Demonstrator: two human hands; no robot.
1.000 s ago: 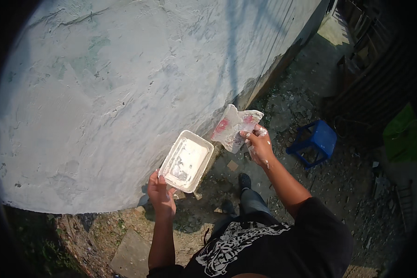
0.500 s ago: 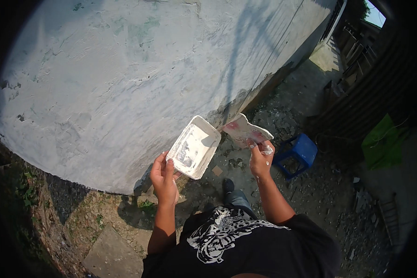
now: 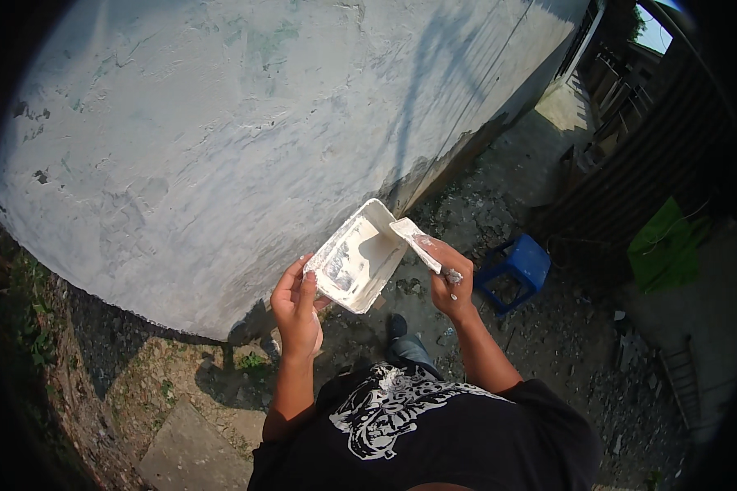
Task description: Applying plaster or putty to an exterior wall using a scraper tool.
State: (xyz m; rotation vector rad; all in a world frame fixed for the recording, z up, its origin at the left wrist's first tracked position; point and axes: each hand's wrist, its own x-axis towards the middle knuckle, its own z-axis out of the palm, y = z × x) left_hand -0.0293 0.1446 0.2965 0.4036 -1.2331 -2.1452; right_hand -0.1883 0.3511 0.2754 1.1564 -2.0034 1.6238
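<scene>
My left hand (image 3: 296, 304) grips the lower left corner of a white rectangular tray (image 3: 354, 263), which is tilted and smeared inside with pale paste. Level with it, my right hand (image 3: 450, 278) is closed on a thin, paste-coated scraper (image 3: 411, 236), now seen nearly edge-on at the tray's right rim; whether it touches the rim I cannot tell. White paste is smeared on my right fingers. Beyond both hands rises a rough whitewashed wall (image 3: 221, 147) with patchy plaster.
A blue plastic stool (image 3: 522, 260) stands right of my right hand on rubble-strewn ground. Farther right are corrugated sheeting (image 3: 614, 188), a green sheet (image 3: 665, 245) and a dark grating (image 3: 680, 376). A narrow passage runs along the wall toward the upper right. A flat slab (image 3: 188, 442) lies lower left.
The tray has moved up and right and tilted. The scraper in my right hand has turned from face-on to nearly edge-on and come down to the tray's right rim.
</scene>
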